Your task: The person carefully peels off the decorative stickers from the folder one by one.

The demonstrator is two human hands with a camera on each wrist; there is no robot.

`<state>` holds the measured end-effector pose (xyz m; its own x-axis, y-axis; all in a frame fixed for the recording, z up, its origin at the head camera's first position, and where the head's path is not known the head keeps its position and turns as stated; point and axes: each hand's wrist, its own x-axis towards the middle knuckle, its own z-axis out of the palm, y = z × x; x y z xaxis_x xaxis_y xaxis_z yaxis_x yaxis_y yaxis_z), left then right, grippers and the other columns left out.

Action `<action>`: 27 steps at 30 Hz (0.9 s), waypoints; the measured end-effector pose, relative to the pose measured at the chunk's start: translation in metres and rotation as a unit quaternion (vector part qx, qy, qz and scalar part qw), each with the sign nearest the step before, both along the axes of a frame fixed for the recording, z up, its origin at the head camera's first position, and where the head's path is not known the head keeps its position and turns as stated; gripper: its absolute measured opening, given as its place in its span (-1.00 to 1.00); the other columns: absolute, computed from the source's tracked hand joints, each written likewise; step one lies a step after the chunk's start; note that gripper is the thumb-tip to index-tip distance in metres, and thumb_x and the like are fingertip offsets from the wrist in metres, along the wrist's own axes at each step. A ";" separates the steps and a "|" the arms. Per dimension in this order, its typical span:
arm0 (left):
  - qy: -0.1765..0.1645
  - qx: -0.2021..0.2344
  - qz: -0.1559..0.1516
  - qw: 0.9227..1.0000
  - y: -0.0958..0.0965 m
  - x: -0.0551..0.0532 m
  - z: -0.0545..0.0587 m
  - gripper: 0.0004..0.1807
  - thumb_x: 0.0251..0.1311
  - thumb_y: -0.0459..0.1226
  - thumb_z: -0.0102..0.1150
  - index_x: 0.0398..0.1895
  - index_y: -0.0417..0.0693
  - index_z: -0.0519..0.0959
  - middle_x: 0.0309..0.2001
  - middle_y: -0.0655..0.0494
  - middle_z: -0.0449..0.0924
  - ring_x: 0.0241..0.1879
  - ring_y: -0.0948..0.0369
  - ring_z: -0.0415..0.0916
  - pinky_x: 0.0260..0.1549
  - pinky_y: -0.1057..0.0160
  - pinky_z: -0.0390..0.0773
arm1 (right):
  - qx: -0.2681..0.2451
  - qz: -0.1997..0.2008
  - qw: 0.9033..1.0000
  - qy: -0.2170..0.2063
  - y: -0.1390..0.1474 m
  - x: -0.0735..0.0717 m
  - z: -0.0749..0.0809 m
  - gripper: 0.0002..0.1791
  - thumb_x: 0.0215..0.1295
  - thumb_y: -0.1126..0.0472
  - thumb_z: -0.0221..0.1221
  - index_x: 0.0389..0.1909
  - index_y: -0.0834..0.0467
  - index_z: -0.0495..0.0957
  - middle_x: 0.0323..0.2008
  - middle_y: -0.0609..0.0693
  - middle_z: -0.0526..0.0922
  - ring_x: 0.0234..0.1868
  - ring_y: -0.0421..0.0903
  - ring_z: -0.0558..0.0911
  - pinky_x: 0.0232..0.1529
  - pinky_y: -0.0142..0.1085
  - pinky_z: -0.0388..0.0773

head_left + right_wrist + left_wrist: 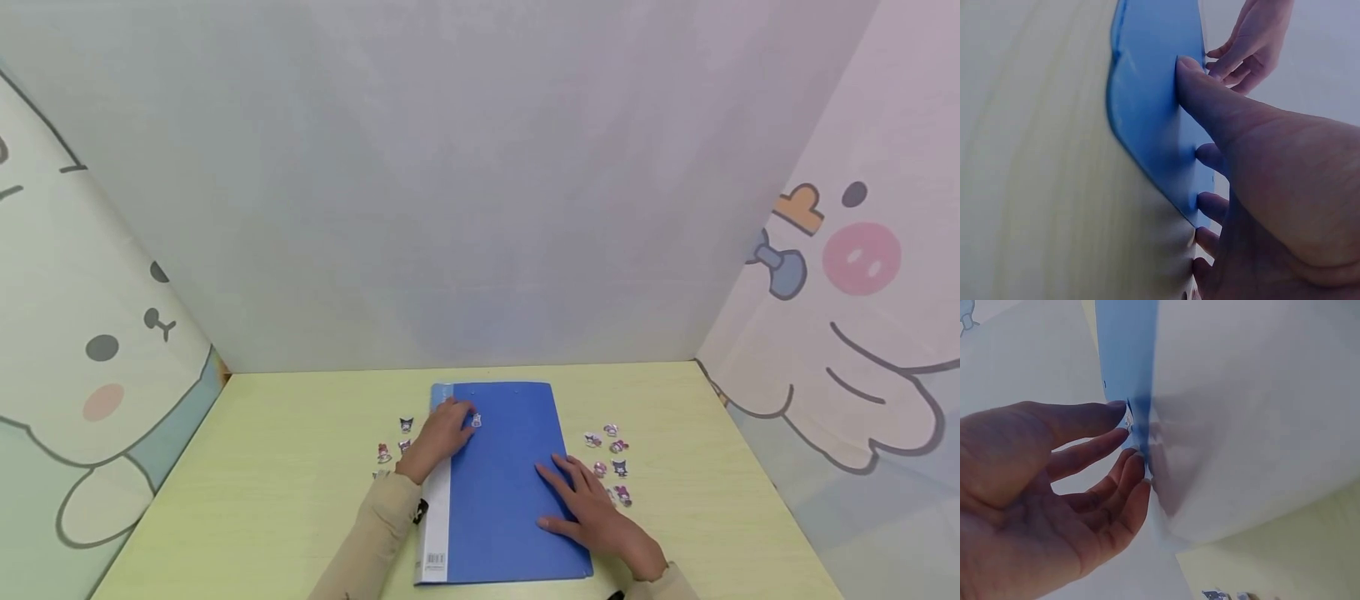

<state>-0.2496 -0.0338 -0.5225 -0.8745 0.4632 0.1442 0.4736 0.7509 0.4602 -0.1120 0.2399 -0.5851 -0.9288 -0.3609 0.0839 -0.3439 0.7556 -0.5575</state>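
Observation:
A blue folder (502, 500) with a pale spine lies on the table. Near its top left, a small cartoon sticker (476, 420) shows against the cover. My left hand (444, 432) reaches over the spine, its thumb and forefinger holding that sticker by opposite edges; the left wrist view shows the sticker (1129, 419) between the two fingertips. The other left fingers are bent, with their tips at the folder's surface. My right hand (596, 512) rests spread across the folder's lower right edge, its thumb (1197, 81) and some fingertips on the blue cover.
Several cartoon stickers lie left of the folder, among them a dark one (406, 425) and a red-hooded one (384, 452). Several more, such as this dark one (619, 468), lie to its right. A pale wall (465, 250) rises behind the wooden table (285, 467).

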 end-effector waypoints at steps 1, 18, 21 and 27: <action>-0.001 -0.003 0.000 1.000 0.001 0.000 0.000 -0.78 0.29 -0.39 0.34 -0.04 -0.28 0.62 -0.13 -0.13 0.58 -0.13 -0.02 0.54 -0.13 -0.03 0.58 | 0.001 0.000 1.000 0.000 0.000 0.000 0.000 -0.14 0.37 -0.27 0.23 0.59 -0.04 0.21 0.58 0.16 0.10 0.56 0.31 0.02 0.38 0.42 0.05; 0.041 0.082 -0.047 0.995 0.007 -0.007 0.001 -0.86 0.25 -0.55 0.26 -0.36 -0.27 0.49 -0.38 -0.06 0.51 -0.35 0.06 0.45 -0.30 0.07 0.52 | -0.002 0.000 1.000 0.008 0.002 -0.001 -0.002 -0.14 0.37 -0.26 0.23 0.59 -0.06 0.21 0.58 0.15 0.11 0.56 0.31 0.02 0.37 0.44 0.05; 0.026 0.071 -0.036 0.996 0.009 -0.006 0.003 -0.89 0.25 -0.56 0.26 -0.34 -0.28 0.52 -0.37 -0.06 0.54 -0.33 0.05 0.49 -0.29 0.10 0.54 | -0.002 -0.001 1.000 0.010 0.002 -0.001 -0.003 -0.14 0.37 -0.26 0.23 0.59 -0.06 0.21 0.58 0.16 0.11 0.55 0.31 0.03 0.36 0.44 0.06; -0.001 0.034 -0.020 0.999 0.013 -0.004 0.005 -0.94 0.31 -0.51 0.23 -0.20 -0.32 0.58 -0.30 -0.04 0.56 -0.26 0.06 0.48 -0.21 0.10 0.55 | -0.004 -0.003 1.000 0.001 0.001 0.000 -0.001 -0.14 0.37 -0.26 0.23 0.59 -0.06 0.22 0.58 0.16 0.11 0.56 0.31 0.04 0.36 0.45 0.06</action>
<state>-0.2531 -0.0213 -0.5177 -0.8556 0.4870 0.1754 0.5019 0.6978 0.5111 -0.1125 0.2410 -0.5863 -0.9309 -0.3546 0.0877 -0.3401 0.7534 -0.5628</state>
